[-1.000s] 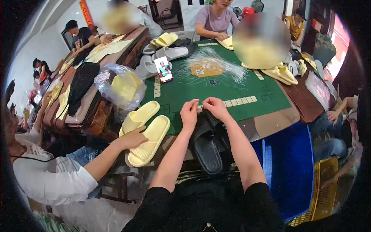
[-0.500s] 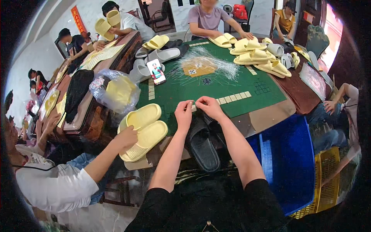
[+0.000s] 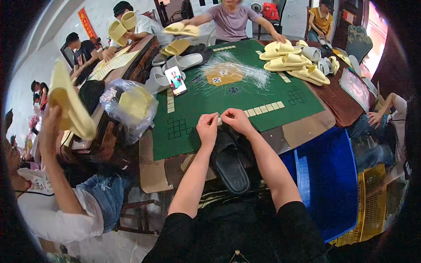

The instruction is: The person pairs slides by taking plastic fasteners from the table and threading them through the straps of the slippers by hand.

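Above the toe end of a black slide slipper (image 3: 231,168), my left hand (image 3: 208,127) and my right hand (image 3: 237,121) are close together with their fingertips pinched. Whatever lies between the fingers is too small to make out. The slipper rests at the table's near edge, its sole toward me, and a second dark slipper shows partly hidden beside my right forearm. Beyond my hands, a loose heap of thin clear plastic strands (image 3: 245,72) is spread over the green table mat (image 3: 193,147).
A phone (image 3: 176,80) stands among grey slippers (image 3: 186,61). Yellow slippers (image 3: 285,61) are piled at the far right. A plastic bag (image 3: 131,107) lies left, a blue crate (image 3: 326,184) right. One co-worker at left lifts a yellow slipper (image 3: 72,103); another works across the table.
The co-worker at left has picked the yellow pair up off the table corner. Across the table, a person has carried a yellow pair leftward. My hands stay nearly in place.
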`<action>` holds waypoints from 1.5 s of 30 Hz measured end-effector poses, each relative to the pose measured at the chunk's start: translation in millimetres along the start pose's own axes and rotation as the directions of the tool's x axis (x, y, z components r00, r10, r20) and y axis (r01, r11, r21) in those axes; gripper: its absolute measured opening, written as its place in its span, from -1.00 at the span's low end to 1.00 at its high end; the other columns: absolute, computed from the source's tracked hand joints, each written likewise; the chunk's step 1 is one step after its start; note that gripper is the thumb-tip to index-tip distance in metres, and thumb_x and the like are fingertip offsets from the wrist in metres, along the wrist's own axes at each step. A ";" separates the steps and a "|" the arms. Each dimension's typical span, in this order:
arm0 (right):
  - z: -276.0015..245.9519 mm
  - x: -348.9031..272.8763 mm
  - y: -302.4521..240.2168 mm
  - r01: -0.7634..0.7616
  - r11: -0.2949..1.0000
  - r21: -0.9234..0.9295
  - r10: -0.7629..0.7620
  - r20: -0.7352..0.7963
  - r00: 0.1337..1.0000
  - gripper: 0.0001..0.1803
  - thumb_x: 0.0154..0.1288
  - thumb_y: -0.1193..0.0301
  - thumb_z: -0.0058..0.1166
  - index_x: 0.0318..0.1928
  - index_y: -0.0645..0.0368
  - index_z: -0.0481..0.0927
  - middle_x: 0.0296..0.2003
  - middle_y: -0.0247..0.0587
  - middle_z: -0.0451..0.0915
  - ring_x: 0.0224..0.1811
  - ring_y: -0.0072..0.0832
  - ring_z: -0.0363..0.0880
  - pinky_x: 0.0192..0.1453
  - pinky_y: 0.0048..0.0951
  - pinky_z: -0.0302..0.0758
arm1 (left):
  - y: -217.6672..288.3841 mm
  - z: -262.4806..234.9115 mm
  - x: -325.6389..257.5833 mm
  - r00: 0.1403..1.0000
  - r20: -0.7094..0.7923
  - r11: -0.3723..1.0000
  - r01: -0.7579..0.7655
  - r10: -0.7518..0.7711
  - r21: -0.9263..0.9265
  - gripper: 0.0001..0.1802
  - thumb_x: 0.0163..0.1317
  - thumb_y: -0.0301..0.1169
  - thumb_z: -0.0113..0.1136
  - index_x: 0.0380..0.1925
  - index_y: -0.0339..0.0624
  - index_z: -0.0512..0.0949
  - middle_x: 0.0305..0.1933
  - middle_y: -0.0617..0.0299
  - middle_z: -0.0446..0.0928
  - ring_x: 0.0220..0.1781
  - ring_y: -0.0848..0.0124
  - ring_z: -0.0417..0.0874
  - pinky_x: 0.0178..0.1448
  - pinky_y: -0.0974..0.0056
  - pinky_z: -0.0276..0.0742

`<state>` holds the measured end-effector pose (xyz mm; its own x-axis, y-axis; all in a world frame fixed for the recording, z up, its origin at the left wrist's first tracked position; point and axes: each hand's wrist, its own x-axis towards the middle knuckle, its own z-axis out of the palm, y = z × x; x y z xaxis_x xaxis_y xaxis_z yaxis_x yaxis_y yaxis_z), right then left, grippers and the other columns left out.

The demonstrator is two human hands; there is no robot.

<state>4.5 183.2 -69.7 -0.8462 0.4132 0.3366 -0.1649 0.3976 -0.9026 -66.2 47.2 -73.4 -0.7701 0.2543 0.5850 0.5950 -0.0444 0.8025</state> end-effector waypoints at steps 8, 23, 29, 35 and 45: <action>2.3 -1.4 -4.9 -0.067 0.998 0.002 0.067 -0.008 0.998 -0.78 0.23 0.31 0.22 -0.30 0.23 0.66 -0.51 -0.39 0.62 -0.49 -0.69 0.49 -0.37 -0.53 0.43 | 0.1 -3.0 1.1 0.999 0.035 1.000 0.014 -0.014 0.012 -0.87 0.16 -0.47 0.31 -0.28 -0.20 0.72 -0.38 0.20 0.60 -0.37 0.47 0.57 -0.26 0.39 0.47; 0.3 -2.3 -7.1 -0.086 0.996 -0.022 0.086 -0.002 0.996 -0.78 0.22 0.31 0.22 -0.32 0.24 0.66 -0.48 -0.37 0.63 -0.45 -0.68 0.52 -0.32 -0.53 0.47 | -3.8 -2.1 0.3 0.997 0.055 0.998 -0.053 0.052 0.025 -0.89 0.18 -0.54 0.25 -0.29 -0.21 0.68 -0.43 0.21 0.53 -0.39 0.44 0.53 -0.28 0.35 0.41; 0.0 -3.0 -3.1 -0.059 0.998 0.012 0.059 -0.001 0.998 -0.79 0.20 0.32 0.22 -0.33 0.24 0.66 -0.50 -0.36 0.63 -0.45 -0.66 0.52 -0.32 -0.52 0.46 | 4.5 -1.2 -1.0 0.998 0.066 1.000 -0.025 0.024 0.015 -0.90 0.16 -0.52 0.24 -0.32 -0.23 0.68 -0.43 0.18 0.54 -0.40 0.39 0.55 -0.28 0.33 0.44; 0.3 -6.8 -13.0 -0.052 0.997 -0.065 0.053 0.008 0.999 -0.86 0.24 0.42 0.20 -0.35 0.26 0.64 -0.50 -0.47 0.59 -0.45 -0.75 0.45 -0.35 -0.60 0.41 | 2.6 -3.2 -2.1 0.994 0.096 0.992 -0.057 0.046 0.112 -0.91 0.11 -0.54 0.25 -0.36 -0.25 0.66 -0.45 0.14 0.53 -0.44 0.31 0.54 -0.32 0.27 0.44; 6.1 -8.4 -11.4 -0.042 0.993 -0.111 0.032 -0.085 0.996 -0.86 0.18 0.44 0.22 -0.40 0.29 0.63 -0.54 -0.37 0.62 -0.50 -0.73 0.48 -0.39 -0.57 0.43 | 5.5 -0.8 0.3 0.945 0.190 0.899 -0.315 0.267 0.305 -0.94 0.07 -0.51 0.18 -0.46 -0.24 0.62 -0.42 0.06 0.53 -0.27 0.04 0.57 -0.13 0.05 0.49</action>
<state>10.4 170.2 -64.0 -0.8051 0.4936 0.3288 -0.0720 0.4689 -0.8803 -63.3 46.3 -68.8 -0.5252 0.4124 0.7444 0.8476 0.1751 0.5010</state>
